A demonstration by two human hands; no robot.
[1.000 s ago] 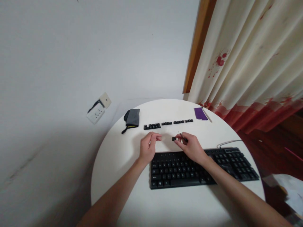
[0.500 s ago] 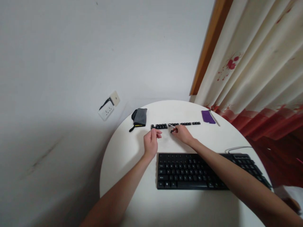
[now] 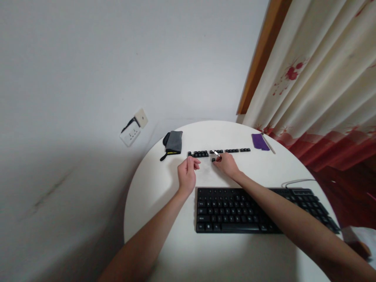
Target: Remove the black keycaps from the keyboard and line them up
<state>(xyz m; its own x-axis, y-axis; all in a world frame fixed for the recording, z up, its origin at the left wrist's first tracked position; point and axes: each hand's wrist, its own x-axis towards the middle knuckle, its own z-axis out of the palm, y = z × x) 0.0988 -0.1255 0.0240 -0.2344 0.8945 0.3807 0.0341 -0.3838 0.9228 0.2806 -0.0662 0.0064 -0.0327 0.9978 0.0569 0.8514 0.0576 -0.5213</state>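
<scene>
My right hand (image 3: 227, 164) is closed around a slim silver tool (image 3: 216, 154), its kind too small to make out. The tool's tip points up and left toward a row of loose black keycaps (image 3: 232, 150). A single black keycap (image 3: 213, 159) lies at my right fingertips, just below that row; whether they touch it I cannot tell. My left hand (image 3: 187, 172) rests beside the left group of keycaps (image 3: 201, 154), with loosely curled fingers apart and nothing visible in them. The black keyboard (image 3: 229, 211) lies below both hands, partly covered by my right forearm.
A grey pouch (image 3: 174, 141) lies at the round white table's (image 3: 158, 180) left back edge. To the right back are a purple cloth (image 3: 259, 141) and a thin pale stick (image 3: 269, 144). The keyboard cable (image 3: 298, 181) runs off right. Wall and curtain (image 3: 282, 90) stand behind.
The view has shifted slightly. The single keycap now shows on the table beside my right fingertips, and the silver tool appears tilted more steeply. My left hand has hardly moved.
</scene>
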